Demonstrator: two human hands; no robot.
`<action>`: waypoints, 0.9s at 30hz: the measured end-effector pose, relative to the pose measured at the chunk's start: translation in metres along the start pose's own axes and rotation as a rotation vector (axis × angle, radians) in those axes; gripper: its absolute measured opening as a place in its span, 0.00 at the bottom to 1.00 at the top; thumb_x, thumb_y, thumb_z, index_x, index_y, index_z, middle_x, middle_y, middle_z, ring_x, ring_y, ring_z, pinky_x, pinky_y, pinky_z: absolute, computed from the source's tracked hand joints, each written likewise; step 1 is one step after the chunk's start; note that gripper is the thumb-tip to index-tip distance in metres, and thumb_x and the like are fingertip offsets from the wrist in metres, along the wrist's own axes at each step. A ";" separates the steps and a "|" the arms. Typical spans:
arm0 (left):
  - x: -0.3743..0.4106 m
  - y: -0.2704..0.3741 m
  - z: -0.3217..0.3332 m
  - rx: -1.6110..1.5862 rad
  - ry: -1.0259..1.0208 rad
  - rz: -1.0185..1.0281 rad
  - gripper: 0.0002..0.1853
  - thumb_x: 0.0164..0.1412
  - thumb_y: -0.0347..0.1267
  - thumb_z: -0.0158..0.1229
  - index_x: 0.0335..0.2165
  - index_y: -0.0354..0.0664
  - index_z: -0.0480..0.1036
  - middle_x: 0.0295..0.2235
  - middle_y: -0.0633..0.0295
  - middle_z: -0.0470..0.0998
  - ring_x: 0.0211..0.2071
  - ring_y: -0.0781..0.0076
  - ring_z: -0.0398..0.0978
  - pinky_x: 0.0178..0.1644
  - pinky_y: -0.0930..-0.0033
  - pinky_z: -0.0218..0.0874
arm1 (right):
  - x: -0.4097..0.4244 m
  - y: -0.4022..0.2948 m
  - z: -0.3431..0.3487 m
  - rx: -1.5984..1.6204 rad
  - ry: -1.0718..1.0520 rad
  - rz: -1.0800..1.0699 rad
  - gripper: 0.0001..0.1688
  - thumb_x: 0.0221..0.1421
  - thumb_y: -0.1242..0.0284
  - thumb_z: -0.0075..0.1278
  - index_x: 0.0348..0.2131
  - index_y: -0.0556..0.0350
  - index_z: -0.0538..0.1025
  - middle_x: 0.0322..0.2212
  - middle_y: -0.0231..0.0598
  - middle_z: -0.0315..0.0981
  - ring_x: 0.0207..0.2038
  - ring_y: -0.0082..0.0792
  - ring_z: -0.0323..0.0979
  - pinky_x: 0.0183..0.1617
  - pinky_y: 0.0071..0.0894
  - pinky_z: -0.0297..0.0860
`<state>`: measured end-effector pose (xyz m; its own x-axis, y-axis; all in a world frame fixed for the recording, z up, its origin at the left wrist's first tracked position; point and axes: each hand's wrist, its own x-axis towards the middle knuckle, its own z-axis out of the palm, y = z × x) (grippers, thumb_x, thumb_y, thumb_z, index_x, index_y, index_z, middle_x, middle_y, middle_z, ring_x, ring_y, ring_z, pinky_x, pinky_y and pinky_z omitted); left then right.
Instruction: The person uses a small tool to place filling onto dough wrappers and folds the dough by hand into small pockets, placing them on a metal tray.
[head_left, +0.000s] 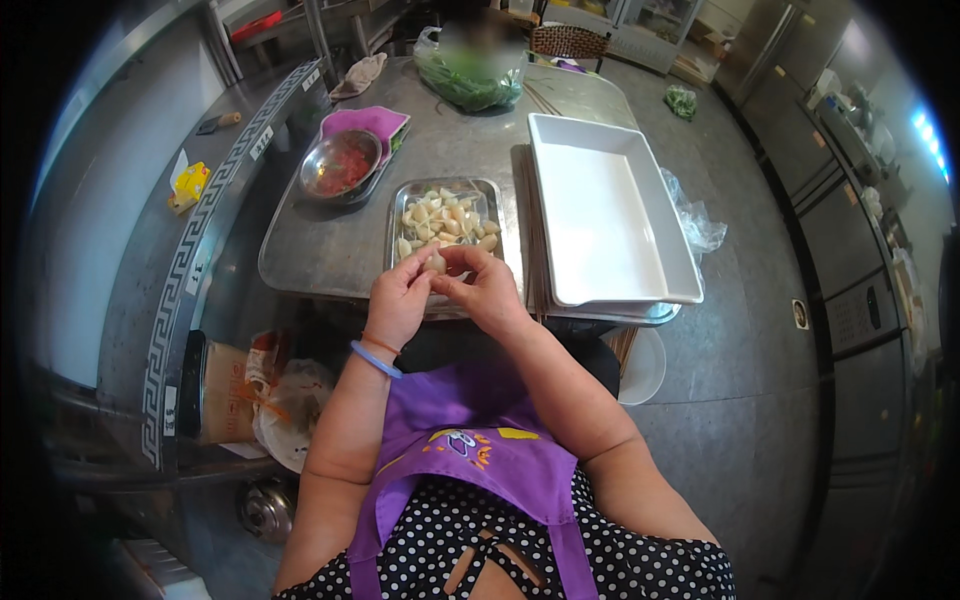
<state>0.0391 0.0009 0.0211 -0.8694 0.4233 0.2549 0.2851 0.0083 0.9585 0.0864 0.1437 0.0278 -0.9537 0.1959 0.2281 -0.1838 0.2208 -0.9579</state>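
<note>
Both hands meet over the near edge of a metal tray (504, 225) that holds many peeled garlic cloves (450, 214). One pale garlic clove (435, 262) is between the fingertips of my left hand (403, 289) and my right hand (484, 289), and both seem to touch it. Close to the right of the tray lies a bundle of thin wooden skewers (534, 240), partly beneath a large white plastic tub (611, 217). Up to the left, a metal bowl (315, 169) with red chopped food stands on another tray beside a purple cloth or bag (367, 120).
A plastic bag of green vegetables (472, 86) stands at the far side of the metal table (322, 255). A crumpled cloth (360, 75) lies at its far left corner. At the left is a shelf (150, 247) with a yellow tissue pack (189, 185); a white bucket (646, 367) stands below right.
</note>
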 end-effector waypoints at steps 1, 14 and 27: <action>-0.001 0.003 0.002 0.016 0.019 0.009 0.14 0.58 0.20 0.47 0.44 0.32 0.69 0.33 0.59 0.77 0.32 0.75 0.76 0.37 0.75 0.68 | 0.000 0.000 -0.001 -0.046 0.002 -0.071 0.16 0.50 0.73 0.58 0.38 0.64 0.73 0.27 0.33 0.74 0.29 0.20 0.70 0.34 0.19 0.67; 0.003 0.004 -0.006 -0.797 0.072 -0.287 0.04 0.57 0.28 0.56 0.33 0.40 0.71 0.27 0.66 0.75 0.26 0.81 0.72 0.33 0.79 0.67 | -0.003 0.016 -0.008 1.072 0.022 0.401 0.07 0.56 0.71 0.48 0.34 0.54 0.71 0.27 0.32 0.71 0.27 0.27 0.71 0.32 0.23 0.67; -0.009 0.016 -0.027 -0.708 0.027 -0.341 0.04 0.56 0.29 0.58 0.31 0.40 0.73 0.27 0.67 0.76 0.25 0.84 0.72 0.32 0.83 0.66 | 0.000 -0.024 0.007 0.264 -0.158 0.162 0.09 0.52 0.74 0.54 0.33 0.64 0.77 0.24 0.33 0.75 0.24 0.19 0.70 0.29 0.18 0.66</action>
<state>0.0412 -0.0272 0.0378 -0.8749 0.4787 -0.0736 -0.3161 -0.4493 0.8356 0.0891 0.1314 0.0498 -0.9968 0.0532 0.0591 -0.0623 -0.0597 -0.9963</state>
